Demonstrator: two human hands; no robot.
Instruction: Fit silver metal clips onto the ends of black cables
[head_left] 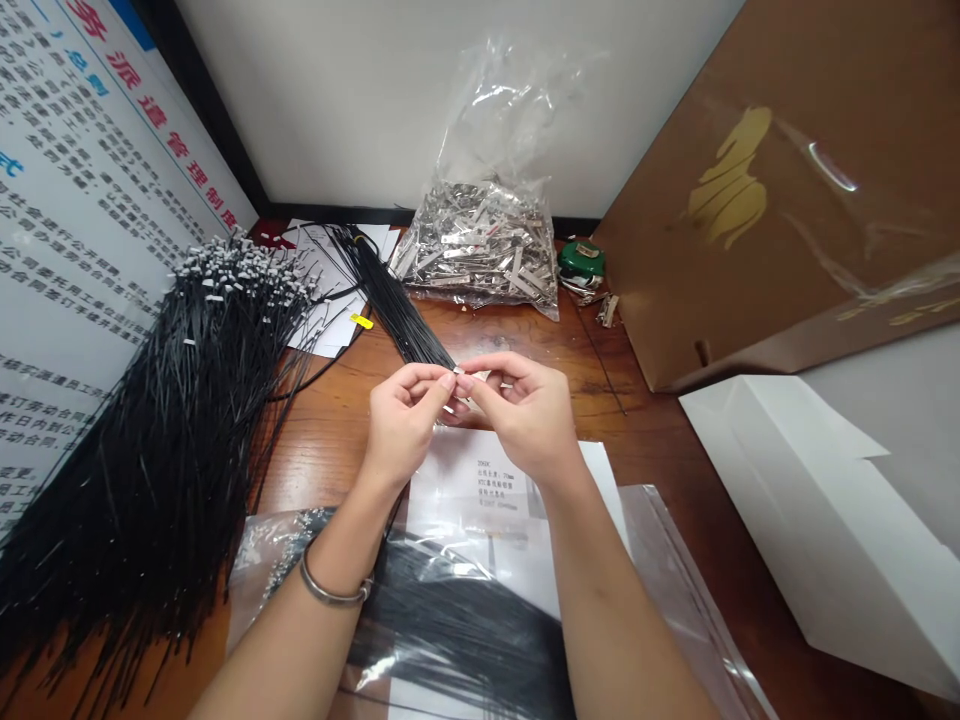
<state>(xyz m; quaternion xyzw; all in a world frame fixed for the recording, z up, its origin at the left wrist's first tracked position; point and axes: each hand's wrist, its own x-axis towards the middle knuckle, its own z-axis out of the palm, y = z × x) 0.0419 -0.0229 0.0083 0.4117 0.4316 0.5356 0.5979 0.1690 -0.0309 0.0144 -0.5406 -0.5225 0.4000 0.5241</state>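
The wire bundle (pixel 405 318) lies on the table (pixel 322 440), its long axis slanting from far left to near right, the near end pointing at the hands and ending right at the fingertips. Left hand (pixel 405 415) and right hand (pixel 529 408) meet there, thumbs against forefingers, pinching a small white piece (pixel 458 370), mostly hidden. Both forearms reach forward and converge, wrists bent inward.

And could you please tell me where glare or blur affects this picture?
Head view throughout: white glare streaks the nearer clear bag and the brown box; the black wires at left merge into a dark mass; the pale bit between the left hand and right hand is too small to make out.
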